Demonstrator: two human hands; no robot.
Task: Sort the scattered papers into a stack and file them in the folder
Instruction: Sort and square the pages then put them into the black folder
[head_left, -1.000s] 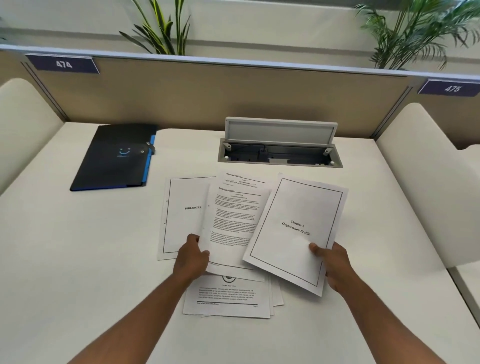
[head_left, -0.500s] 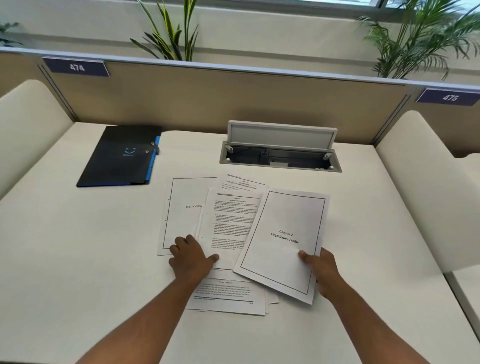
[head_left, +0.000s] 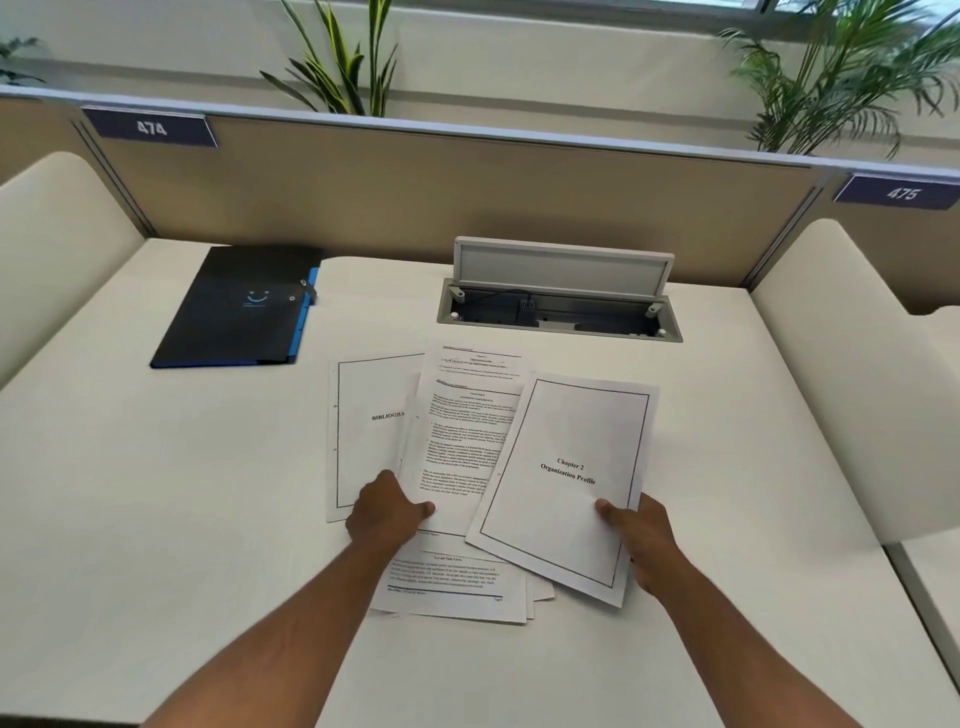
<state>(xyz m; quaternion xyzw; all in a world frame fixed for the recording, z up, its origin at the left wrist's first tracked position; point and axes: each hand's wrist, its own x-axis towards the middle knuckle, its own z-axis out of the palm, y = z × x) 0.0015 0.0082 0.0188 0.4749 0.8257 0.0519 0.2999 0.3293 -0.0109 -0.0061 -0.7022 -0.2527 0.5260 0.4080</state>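
Topmost, "Chapter 2 Organization Profile" sheet (head_left: 566, 483); beside it, "BIBLIOGRA…" sheet (head_left: 371, 415); signs 474 (head_left: 150, 127), 475 (head_left: 901, 193)

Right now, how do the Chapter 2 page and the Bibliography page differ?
The Chapter 2 page lies on top, fully visible; the Bibliography page is partly covered. The right hand pinches Chapter 2; the left hand holds text sheets over the Bibliography. Chapter 2 tilts more. Both are bordered title pages.

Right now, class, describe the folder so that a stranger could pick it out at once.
Start at the white desk and look to its far left corner, under the "474" sign. The folder lies flat and closed there, apart from the papers. It is the only dark thing: black, blue-edged, with a small blue smile.
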